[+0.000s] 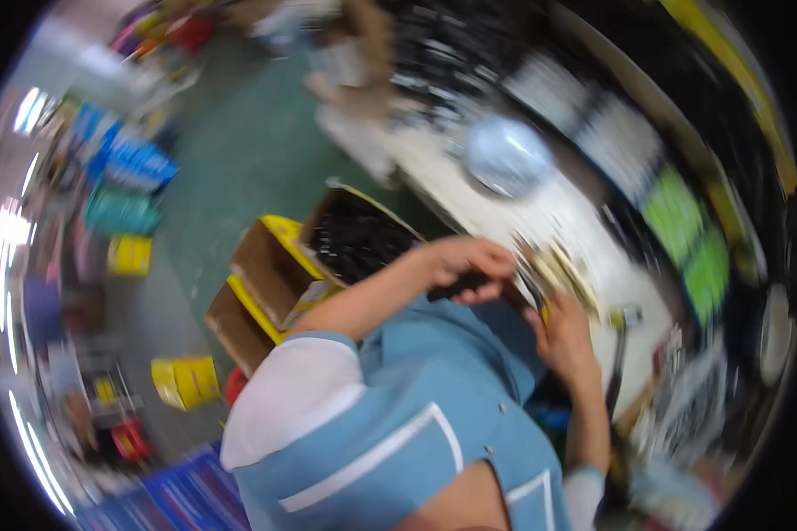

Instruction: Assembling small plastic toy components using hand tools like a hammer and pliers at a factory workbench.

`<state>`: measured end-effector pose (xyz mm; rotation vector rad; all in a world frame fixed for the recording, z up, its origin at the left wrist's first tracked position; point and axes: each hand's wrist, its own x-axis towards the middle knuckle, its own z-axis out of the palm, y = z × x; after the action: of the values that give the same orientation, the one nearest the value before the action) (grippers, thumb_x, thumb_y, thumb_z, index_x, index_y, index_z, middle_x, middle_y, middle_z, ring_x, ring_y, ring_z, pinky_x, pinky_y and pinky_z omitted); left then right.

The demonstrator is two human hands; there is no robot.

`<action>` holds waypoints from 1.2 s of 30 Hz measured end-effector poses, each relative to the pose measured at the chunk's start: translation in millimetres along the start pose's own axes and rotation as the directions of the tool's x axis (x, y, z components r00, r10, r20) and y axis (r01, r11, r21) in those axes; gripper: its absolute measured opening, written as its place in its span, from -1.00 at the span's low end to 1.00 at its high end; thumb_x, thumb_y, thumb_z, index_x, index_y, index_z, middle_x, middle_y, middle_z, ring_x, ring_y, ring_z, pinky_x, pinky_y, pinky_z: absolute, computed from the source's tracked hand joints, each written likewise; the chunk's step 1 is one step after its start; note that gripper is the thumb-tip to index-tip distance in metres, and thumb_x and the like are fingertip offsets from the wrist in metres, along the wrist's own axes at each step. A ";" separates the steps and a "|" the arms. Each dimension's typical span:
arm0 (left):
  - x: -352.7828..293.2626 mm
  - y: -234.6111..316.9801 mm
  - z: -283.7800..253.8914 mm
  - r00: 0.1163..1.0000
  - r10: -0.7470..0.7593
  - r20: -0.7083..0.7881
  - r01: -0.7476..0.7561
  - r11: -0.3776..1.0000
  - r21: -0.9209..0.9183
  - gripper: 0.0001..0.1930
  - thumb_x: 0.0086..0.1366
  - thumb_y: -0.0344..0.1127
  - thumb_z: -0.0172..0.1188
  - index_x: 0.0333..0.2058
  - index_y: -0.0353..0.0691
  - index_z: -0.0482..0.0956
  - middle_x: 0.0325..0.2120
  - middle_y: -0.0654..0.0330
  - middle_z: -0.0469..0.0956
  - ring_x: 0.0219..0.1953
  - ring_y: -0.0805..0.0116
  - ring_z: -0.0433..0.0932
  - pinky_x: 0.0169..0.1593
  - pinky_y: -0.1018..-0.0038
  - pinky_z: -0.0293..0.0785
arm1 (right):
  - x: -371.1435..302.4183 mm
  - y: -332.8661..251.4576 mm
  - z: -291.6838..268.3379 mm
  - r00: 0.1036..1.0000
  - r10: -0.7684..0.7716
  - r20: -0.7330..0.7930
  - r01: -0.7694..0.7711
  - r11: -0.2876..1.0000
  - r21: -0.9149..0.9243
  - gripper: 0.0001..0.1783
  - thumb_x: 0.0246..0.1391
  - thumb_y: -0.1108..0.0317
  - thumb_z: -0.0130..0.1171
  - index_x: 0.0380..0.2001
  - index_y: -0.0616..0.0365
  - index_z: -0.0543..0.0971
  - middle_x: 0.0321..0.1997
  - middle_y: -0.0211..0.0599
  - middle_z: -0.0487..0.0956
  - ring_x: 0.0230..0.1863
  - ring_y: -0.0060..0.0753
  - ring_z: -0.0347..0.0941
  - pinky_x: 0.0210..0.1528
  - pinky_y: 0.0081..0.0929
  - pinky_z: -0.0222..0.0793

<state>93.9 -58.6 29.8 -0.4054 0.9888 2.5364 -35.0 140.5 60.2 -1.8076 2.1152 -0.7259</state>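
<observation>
My left hand (471,267) is closed around a small black piece (452,288) just in front of my blue apron. Its fingers point toward the right hand. Close by on the right, my right hand (565,334) is closed on a slim tool with a dark and yellow handle (543,310); blur hides its exact kind. The tool's front part reaches toward the left fingertips, and I cannot tell whether it touches the black piece. Beyond the hands, a bundle of cream-coloured strips (568,273) lies on the white table (443,168).
A round pale-blue dish (507,156) stands on the table, with a heap of black parts (447,53) behind it. Bright green packs (677,221) line the right side. Left of me are a box of black pieces (354,237) and open yellow-edged cartons (270,265).
</observation>
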 end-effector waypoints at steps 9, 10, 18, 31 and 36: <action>-58.1 -26.5 -57.1 0.644 0.593 -0.483 0.572 0.044 0.819 -0.70 0.07 -0.06 0.11 -0.28 -0.08 0.57 -0.42 0.09 0.55 -0.32 0.06 0.50 -0.31 0.20 0.37 | 11.6 13.6 0.2 0.997 -0.003 0.071 -0.004 0.996 0.094 -0.74 0.05 0.39 0.01 -0.28 0.43 0.43 -0.23 0.07 0.40 -0.23 0.09 0.34 -0.14 -0.24 0.26; -59.9 -19.5 -45.8 0.649 0.608 -0.457 0.563 0.021 0.826 -0.69 0.07 -0.05 0.11 -0.30 -0.11 0.57 -0.42 0.09 0.55 -0.34 0.07 0.51 -0.32 0.21 0.37 | 7.6 18.5 -0.8 0.998 -0.015 0.068 0.008 0.995 0.097 -0.74 0.05 0.39 0.01 -0.28 0.43 0.43 -0.23 0.07 0.40 -0.23 0.09 0.34 -0.14 -0.24 0.26; 116.6 59.8 7.8 0.507 0.834 0.220 -0.264 -0.093 0.960 -0.81 -0.02 -0.22 0.15 -0.65 -0.20 0.44 -0.62 0.01 0.43 -0.44 0.05 0.45 -0.36 0.21 0.35 | -38.4 31.4 -27.3 0.959 0.242 -0.145 -0.224 0.966 0.130 -0.82 0.02 0.46 0.03 -0.32 0.38 0.43 -0.33 -0.02 0.39 -0.29 0.00 0.33 -0.21 -0.31 0.25; 260.1 40.5 61.7 0.516 0.609 0.602 -0.038 -0.686 0.727 -0.88 -0.09 -0.30 0.10 -0.64 -0.16 0.58 -0.62 0.13 0.45 -0.51 0.18 0.47 -0.50 0.30 0.34 | -94.5 43.2 -43.5 0.822 0.433 -0.371 -0.434 0.897 0.086 -0.78 -0.03 0.40 0.11 -0.39 0.39 0.46 -0.26 -0.02 0.44 -0.24 -0.01 0.35 -0.17 -0.31 0.29; 264.5 18.1 85.3 0.596 0.590 0.545 0.134 -0.742 0.657 -0.85 -0.08 -0.27 0.06 -0.59 -0.13 0.60 -0.35 0.17 0.39 -0.20 0.18 0.27 -0.21 0.35 0.16 | -84.0 41.4 -42.9 0.856 0.383 -0.347 -0.387 0.920 0.060 -0.78 -0.02 0.43 0.08 -0.34 0.40 0.44 -0.31 0.01 0.40 -0.28 0.04 0.32 -0.21 -0.27 0.25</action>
<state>-158.6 53.9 -4.4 0.2557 3.6481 0.0303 -75.7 235.0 64.4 -1.2556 2.6049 -0.9827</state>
